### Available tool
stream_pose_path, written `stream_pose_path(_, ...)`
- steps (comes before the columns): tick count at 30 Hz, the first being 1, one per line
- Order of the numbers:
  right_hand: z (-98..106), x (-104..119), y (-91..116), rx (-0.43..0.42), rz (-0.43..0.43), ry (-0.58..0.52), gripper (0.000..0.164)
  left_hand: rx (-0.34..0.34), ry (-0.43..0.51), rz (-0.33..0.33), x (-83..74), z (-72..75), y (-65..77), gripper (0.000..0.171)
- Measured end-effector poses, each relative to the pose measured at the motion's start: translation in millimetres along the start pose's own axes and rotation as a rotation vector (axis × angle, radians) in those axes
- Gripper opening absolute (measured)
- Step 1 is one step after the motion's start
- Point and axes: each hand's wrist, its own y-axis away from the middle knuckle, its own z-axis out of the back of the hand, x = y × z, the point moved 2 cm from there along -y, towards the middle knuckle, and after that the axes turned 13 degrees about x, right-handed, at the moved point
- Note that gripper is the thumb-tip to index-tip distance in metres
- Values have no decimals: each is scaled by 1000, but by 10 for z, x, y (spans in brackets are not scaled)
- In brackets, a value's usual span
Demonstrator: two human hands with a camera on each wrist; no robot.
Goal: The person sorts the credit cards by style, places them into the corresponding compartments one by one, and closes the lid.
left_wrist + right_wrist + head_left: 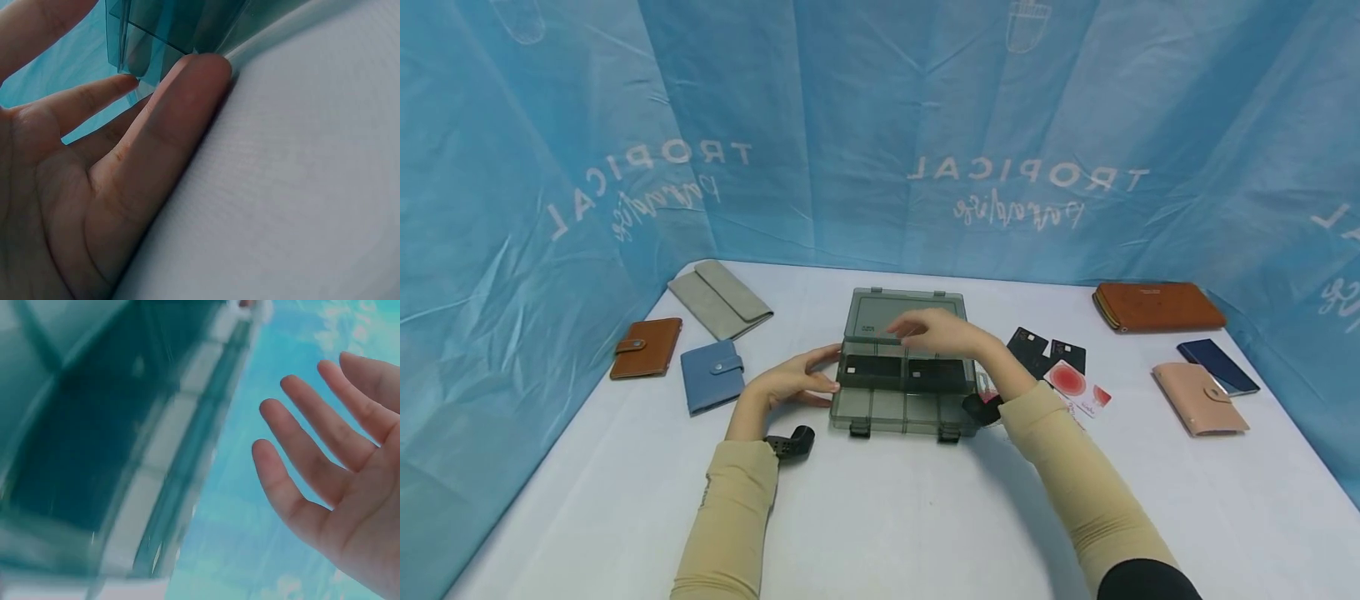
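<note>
A translucent grey-green plastic organizer box (887, 408) lies with its lid (872, 310) folded back, away from the person. Two black cards (937, 375) with chips sit side by side across its middle compartments. At the box's left side rests my left hand (782, 382); in the left wrist view its extended fingers (181, 119) reach the box wall. Over the back of the box hovers my right hand (942, 329), holding nothing. The right wrist view shows its fingers (306, 444) spread and relaxed, apart from the blurred box (94, 444).
Right of the box lie black cards (1028, 350) and a red-and-white card (1067, 380). Farther right are a brown zip wallet (1165, 307), a pink wallet (1198, 400) and a dark blue booklet (1217, 365). Grey (718, 298), brown (647, 348) and blue (711, 377) wallets lie left.
</note>
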Motion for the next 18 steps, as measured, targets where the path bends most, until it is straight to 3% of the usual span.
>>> stream_pose_path(5, 172, -270, 299, -129, -21, -83, 34, -4, -13, -3, 5, 4, 4, 85)
stream_pose_path(9, 256, -562, 483, -207, -123, -96, 35, -2, -13, -3, 7, 6, 5, 84)
stream_pose_path(14, 303, -912, 636, -247, -419, -1, 50, -6, -12, 2, 5, 4, 2, 84)
stream_pose_path(18, 304, -1108, 732, -205, -676, 76, 64, -6, -13, 2, 4, 3, 1, 85)
